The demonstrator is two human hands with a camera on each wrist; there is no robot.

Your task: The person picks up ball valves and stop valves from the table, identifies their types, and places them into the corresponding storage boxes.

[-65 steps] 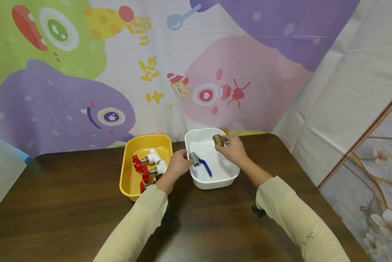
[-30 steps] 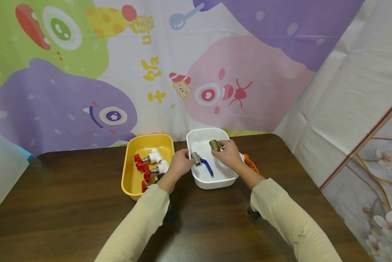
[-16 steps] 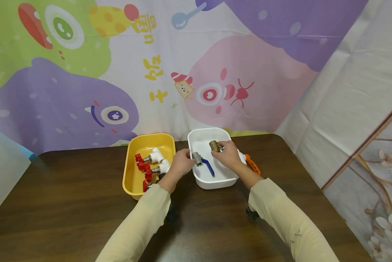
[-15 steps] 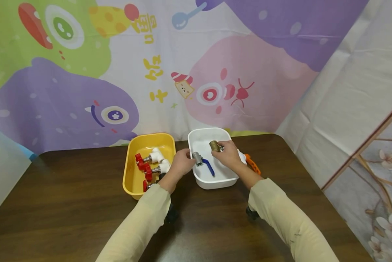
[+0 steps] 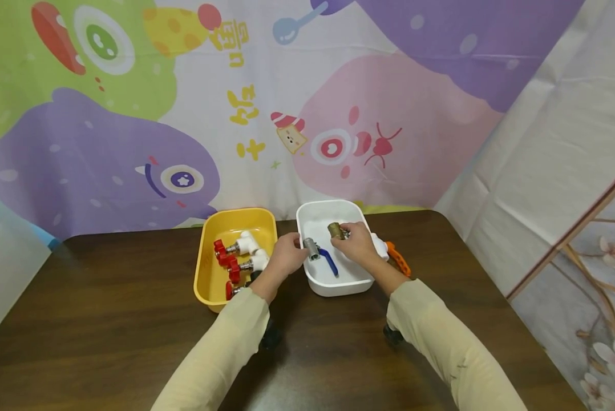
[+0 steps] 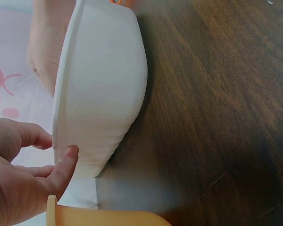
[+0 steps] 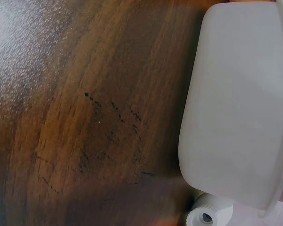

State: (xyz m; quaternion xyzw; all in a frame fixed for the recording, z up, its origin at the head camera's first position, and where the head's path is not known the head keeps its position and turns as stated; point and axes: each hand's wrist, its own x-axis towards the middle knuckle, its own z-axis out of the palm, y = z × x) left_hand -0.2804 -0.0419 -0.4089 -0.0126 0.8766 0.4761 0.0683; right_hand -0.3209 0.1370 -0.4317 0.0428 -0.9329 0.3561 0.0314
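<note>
My left hand grips the left rim of a white tray; in the left wrist view one fingertip lies against its outer wall. Close to the thumb, inside the tray, is a silver ball valve with a blue lever; whether the thumb touches it I cannot tell. Over the tray's right half, my right hand holds a brass valve between thumb and fingers, its far end hidden by the hand. The right wrist view shows only the tray's outer wall, not the valve.
A yellow tray on the left holds several white plastic valves with red handles. Right of the white tray lies a white valve with an orange lever. A patterned cloth hangs behind the brown table.
My right hand has moved slightly left with the brass valve, uncovering the orange lever beside the tray. The left hand keeps its place on the rim. The head view shifts a little.
</note>
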